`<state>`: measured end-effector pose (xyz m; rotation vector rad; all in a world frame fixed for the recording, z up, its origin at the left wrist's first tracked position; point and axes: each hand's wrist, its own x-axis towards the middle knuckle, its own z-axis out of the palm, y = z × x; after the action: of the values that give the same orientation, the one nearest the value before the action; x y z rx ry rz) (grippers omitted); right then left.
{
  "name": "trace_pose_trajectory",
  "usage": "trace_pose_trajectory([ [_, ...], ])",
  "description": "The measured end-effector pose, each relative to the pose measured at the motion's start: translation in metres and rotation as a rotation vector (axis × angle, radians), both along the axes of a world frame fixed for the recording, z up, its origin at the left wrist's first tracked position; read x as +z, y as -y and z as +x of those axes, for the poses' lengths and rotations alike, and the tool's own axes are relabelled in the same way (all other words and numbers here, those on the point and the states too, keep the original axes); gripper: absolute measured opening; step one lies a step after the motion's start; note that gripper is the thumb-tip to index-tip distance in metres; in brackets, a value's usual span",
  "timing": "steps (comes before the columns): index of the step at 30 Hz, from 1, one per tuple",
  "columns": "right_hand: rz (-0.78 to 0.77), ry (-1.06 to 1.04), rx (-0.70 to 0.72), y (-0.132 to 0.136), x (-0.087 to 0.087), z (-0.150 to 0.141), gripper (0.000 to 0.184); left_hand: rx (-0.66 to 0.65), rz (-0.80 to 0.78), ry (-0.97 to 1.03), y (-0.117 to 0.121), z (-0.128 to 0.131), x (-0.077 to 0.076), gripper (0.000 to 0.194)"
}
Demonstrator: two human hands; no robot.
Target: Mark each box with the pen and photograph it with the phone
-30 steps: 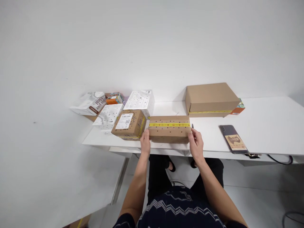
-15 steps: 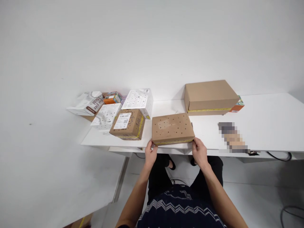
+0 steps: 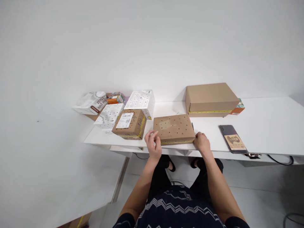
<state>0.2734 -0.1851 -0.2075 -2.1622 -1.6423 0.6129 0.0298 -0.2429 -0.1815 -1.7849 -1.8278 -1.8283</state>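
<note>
Farthest left of the hands are white cartons (image 3: pixel 109 114), then, just beside the left hand, a labelled brown carton (image 3: pixel 133 125). The left hand (image 3: pixel 153 146) has loosened since half a second ago: its fingers are spread and bent at the near left corner of the dotted box (image 3: pixel 177 126), though whether they touch is unclear. That box lies between both hands on the table (image 3: pixel 266 129), its taped face turned from top to front, so the turn looks finished. The right hand (image 3: pixel 202 142) curls at the near right corner, fingertips hidden, so I cannot tell whether it pinches. Beyond it stands a large carton (image 3: pixel 211 96); right of it lies a phone (image 3: pixel 234 139).
</note>
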Motion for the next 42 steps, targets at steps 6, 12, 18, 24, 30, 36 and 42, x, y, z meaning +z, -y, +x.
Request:
trace_pose_trajectory([
  [6, 0.115, -0.152, -0.023, 0.002, -0.007, 0.012, 0.017, -0.067, -0.068, -0.195, -0.010, 0.001, -0.001, 0.030],
  [12, 0.243, -0.474, -0.123, 0.016, -0.011, 0.031, 0.037, -0.119, -0.062, -0.165, -0.004, 0.000, -0.005, 0.034],
  [18, 0.382, -1.269, -0.282, 0.026, 0.022, 0.037, 0.041, -0.104, -0.084, -0.193, -0.008, 0.006, -0.002, 0.033],
  [24, 0.609, -1.508, -0.026, 0.023, 0.079, 0.036, 0.030, -0.142, -0.071, -0.308, -0.002, 0.017, 0.006, 0.031],
  [30, 0.695, -1.317, 0.069, -0.004, 0.102, 0.001, 0.032, -0.133, -0.069, -0.496, -0.011, 0.042, 0.038, 0.024],
  [36, 0.449, -1.103, 0.114, -0.024, 0.087, -0.030, 0.035, -0.209, -0.099, -0.602, -0.037, 0.068, 0.047, 0.020],
  [42, 0.425, -0.845, 0.163, -0.018, 0.085, -0.033, 0.030, -0.182, -0.158, -0.696, -0.035, 0.070, 0.045, 0.019],
])
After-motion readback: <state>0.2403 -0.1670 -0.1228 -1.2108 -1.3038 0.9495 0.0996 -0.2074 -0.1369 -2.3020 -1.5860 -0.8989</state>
